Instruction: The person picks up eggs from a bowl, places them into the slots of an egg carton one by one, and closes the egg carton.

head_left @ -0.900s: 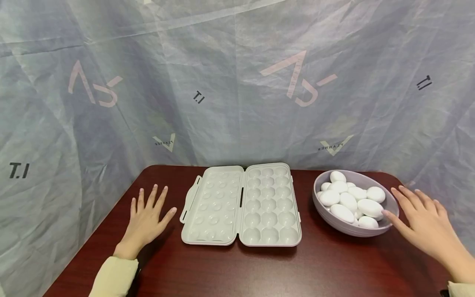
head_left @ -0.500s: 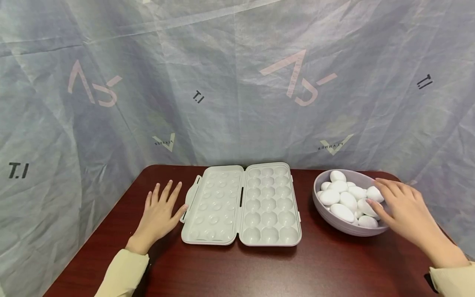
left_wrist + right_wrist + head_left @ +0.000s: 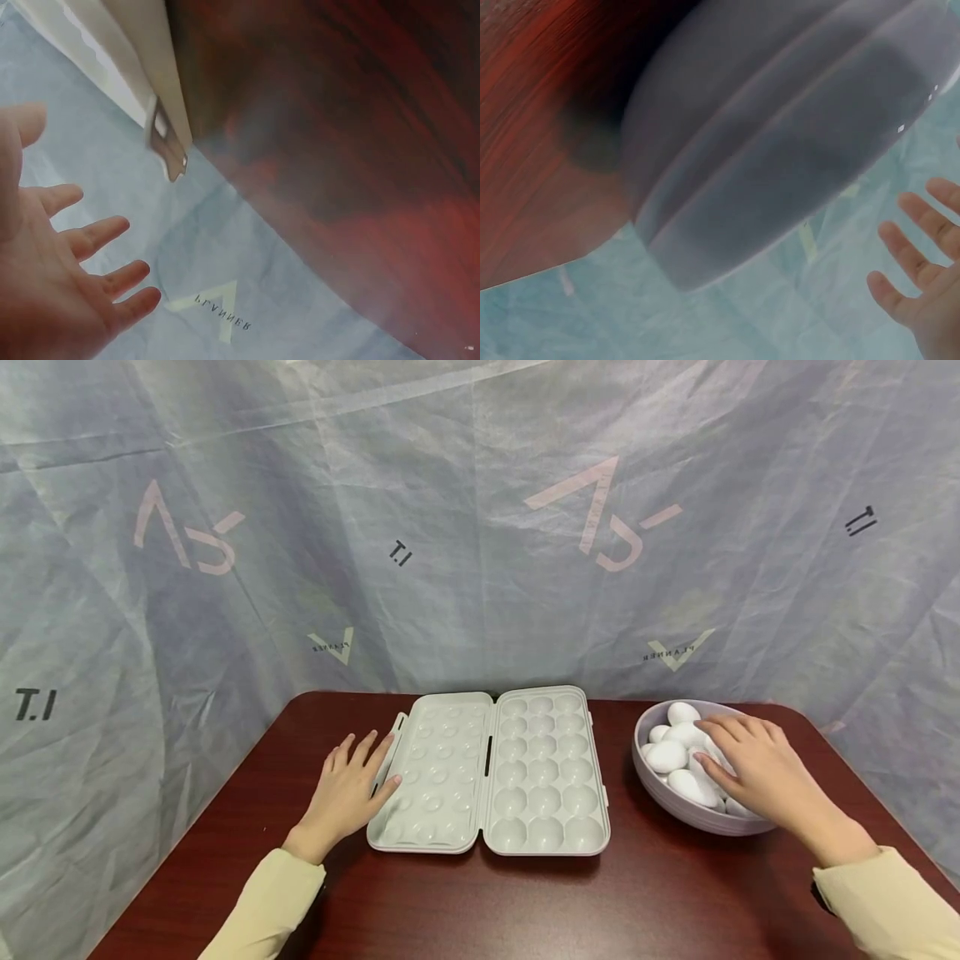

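Observation:
A pale egg carton point(image 3: 486, 827) of plastic lies unfolded on the table, its dimpled lid point(image 3: 431, 777) to the left and its tray of round hollows point(image 3: 543, 772) to the right. My left hand point(image 3: 345, 797) is over the lid's left edge and handle, fingers spread and holding nothing. To the right stands a greyish-purple bowl point(image 3: 675, 806) heaped with white eggs point(image 3: 666, 757). Over the bowl's right half hovers my right hand point(image 3: 765, 772), fingers loosely extended above the eggs, several of which it hides. In the right wrist view its fingers point(image 3: 911, 255) show beyond the bowl's rim.
A dark red wooden table point(image 3: 525, 910) bears everything. Behind it hangs a grey printed sheet point(image 3: 480, 568), which also closes off both sides. The carton handle point(image 3: 169, 142) juts from the lid in the left wrist view.
My left hand has moved right, from beside the carton to over its lid edge. My right hand has moved left from beside the bowl to above the eggs. Carton and bowl stay put.

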`<state>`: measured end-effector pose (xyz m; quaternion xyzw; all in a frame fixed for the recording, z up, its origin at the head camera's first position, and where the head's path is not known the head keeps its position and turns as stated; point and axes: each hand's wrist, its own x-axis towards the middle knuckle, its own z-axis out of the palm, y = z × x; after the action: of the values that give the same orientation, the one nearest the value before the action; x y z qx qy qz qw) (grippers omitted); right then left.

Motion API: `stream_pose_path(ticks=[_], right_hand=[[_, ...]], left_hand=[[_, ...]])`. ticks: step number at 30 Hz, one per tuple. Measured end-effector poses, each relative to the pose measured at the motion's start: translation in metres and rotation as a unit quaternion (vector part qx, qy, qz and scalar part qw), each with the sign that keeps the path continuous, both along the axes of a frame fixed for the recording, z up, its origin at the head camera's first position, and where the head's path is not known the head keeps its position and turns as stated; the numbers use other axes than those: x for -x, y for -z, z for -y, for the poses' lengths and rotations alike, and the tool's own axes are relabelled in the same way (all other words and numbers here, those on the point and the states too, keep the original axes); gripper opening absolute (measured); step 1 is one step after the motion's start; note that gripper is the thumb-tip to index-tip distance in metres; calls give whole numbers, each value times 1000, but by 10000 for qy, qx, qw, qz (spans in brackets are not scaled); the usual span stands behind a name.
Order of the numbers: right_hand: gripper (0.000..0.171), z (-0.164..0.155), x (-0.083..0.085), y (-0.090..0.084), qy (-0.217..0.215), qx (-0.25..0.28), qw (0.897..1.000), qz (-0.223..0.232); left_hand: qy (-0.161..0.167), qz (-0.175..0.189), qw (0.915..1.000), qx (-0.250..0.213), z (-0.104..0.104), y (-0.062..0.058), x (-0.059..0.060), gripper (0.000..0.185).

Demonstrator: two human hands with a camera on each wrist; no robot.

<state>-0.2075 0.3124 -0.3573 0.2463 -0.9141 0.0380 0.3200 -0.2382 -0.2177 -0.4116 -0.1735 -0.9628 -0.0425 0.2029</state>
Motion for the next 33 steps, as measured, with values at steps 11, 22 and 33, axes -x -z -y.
stream_pose_path(ticks=[11,22,33], right_hand=[[37,17,13,3,-483,-268,9985,26],[35,27,20,2,-565,-575,9964,244],[34,38,22,-4,-93,-972,9895,1063]], left_hand=[[-115,105,9992,369,-2,9,0,58],[-276,372,9978,465,-2,14,1,53],[-283,474,9967,593,-2,19,1,53]])
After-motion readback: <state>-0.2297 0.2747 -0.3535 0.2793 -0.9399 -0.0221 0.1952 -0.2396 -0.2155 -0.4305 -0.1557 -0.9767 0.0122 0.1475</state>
